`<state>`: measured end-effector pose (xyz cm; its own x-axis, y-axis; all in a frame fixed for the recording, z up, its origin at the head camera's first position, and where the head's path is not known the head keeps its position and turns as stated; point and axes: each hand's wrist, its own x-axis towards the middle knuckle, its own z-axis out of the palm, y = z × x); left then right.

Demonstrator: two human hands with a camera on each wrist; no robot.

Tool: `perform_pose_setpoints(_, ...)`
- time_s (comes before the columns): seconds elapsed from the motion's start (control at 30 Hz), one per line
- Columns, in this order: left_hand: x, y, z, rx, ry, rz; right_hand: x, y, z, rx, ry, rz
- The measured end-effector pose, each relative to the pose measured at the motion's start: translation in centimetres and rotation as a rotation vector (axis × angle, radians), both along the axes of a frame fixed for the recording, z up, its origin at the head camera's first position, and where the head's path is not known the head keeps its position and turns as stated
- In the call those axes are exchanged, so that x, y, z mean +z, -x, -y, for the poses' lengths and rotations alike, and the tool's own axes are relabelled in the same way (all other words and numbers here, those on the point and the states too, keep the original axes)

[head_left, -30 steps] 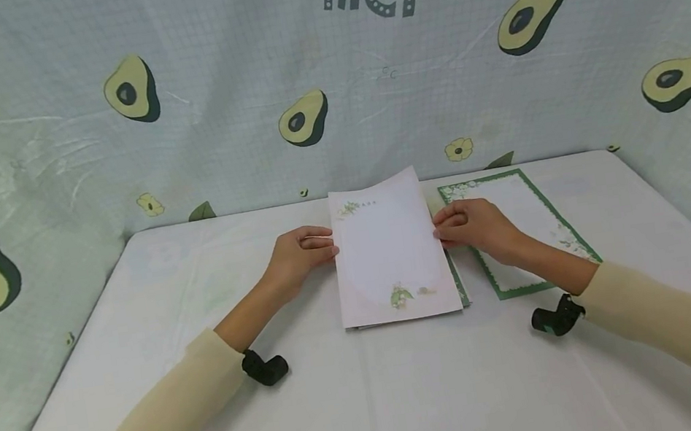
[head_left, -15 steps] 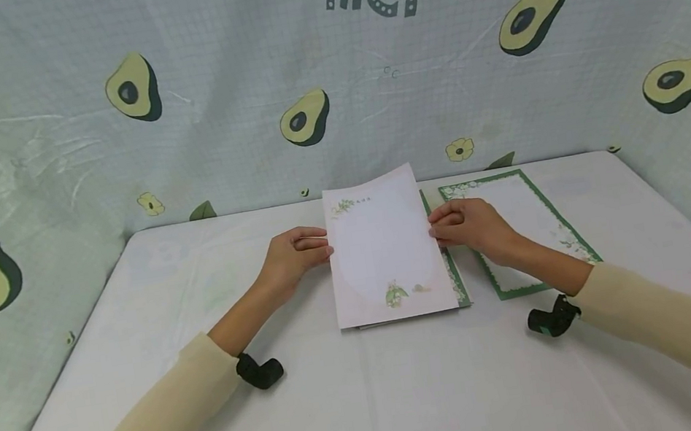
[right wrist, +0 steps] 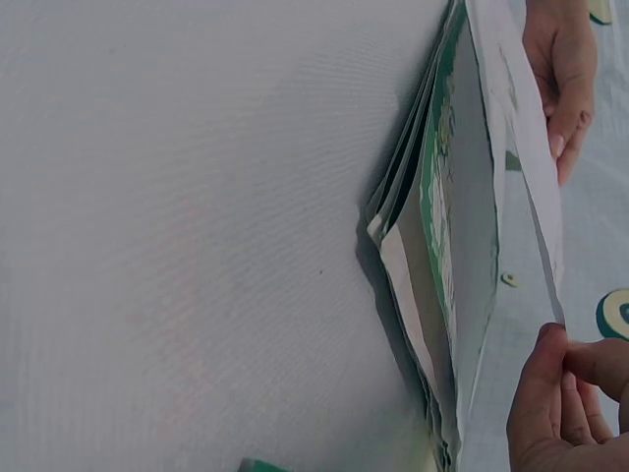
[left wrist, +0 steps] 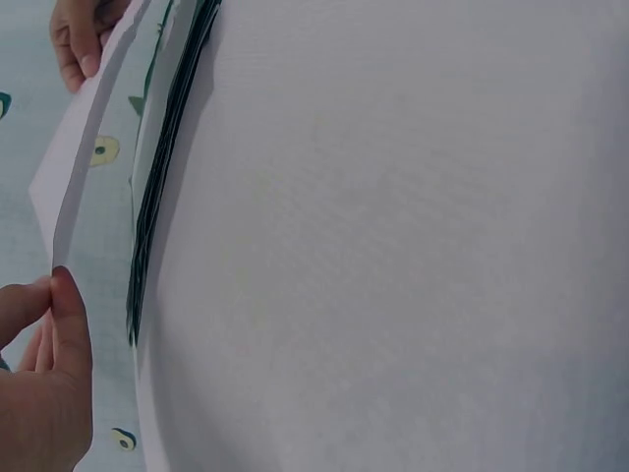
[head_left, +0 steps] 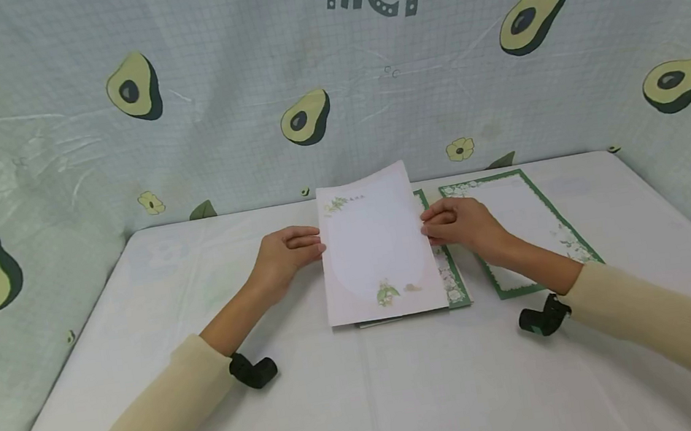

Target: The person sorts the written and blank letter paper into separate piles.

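1. Head view, position: a pale sheet (head_left: 377,248) with leafy prints is held up in front of a stack of papers (head_left: 454,277) on the worktop (head_left: 320,410), overlapping it and set off toward the person's left. A green-bordered page (head_left: 532,219) lies by itself on the right, partly under the right forearm.
2. Head view, hands: the left hand (head_left: 285,259) has its fingers clamped on the sheet's left edge; the right hand (head_left: 461,225) has its fingers clamped on the right edge.
3. Head view, progress: the sheet appears lifted from the stack, judged done; it is not yet laid down, and the stack beneath remains. One page is already apart.
4. Head view, change: compared with the frame a second ago, sheet and both hands have shifted to the person's left, exposing more green border at the stack's right side. The separate page has not moved.
5. Left wrist view: thumb and fingertips pinch the sheet's edge. Patterned cloth (left wrist: 108,211) shows through a gap between sheet and stack, confirming separation there.
6. Right wrist view: the edge is pinched likewise. The stack's layers stand slightly splayed; their exact number cannot be told.
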<state>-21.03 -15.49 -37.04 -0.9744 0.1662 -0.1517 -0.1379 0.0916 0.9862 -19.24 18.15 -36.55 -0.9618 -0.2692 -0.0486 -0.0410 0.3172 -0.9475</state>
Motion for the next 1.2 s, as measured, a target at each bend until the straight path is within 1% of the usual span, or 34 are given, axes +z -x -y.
perform_pose_setpoints(0.1, 0.1, 0.1, 0.4, 0.008, 0.001, -0.004, -0.2, 0.3, 0.5, -0.002, 0.006, -0.008)
perform_pose_setpoints(0.27, 0.2, 0.2, 0.8, 0.036, -0.011, 0.009, -0.3, 0.8, 1.6, -0.015, 0.053, -0.007)
perform_pose_setpoints(0.43, 0.3, 0.2, 1.5, 0.069, -0.01, 0.02, -0.3, 1.0, 2.7, -0.02, 0.093, -0.008)
perform_pose_setpoints(0.67, 0.4, 0.2, 3.5, 0.098, -0.014, 0.029, -0.5, 1.2, 4.4, -0.018, 0.118, -0.015)
perform_pose_setpoints(0.83, 0.8, -0.2, 4.7, 0.114, -0.02, 0.024, -0.6, 1.4, 5.8, -0.023, 0.128, -0.037)
perform_pose_setpoints(0.97, 0.9, -0.4, 5.5, 0.131, -0.031, 0.019, -0.9, 1.7, 6.9, -0.032, 0.16, -0.043)
perform_pose_setpoints(1.07, 0.8, -0.5, 6.2, 0.142, -0.059, 0.013, -1.1, 1.8, 7.7, -0.033, 0.198, -0.033)
perform_pose_setpoints(1.2, 1.1, -0.7, 7.1, 0.163, -0.085, 0.012, -0.7, 1.6, 8.7, -0.04, 0.232, 0.004)
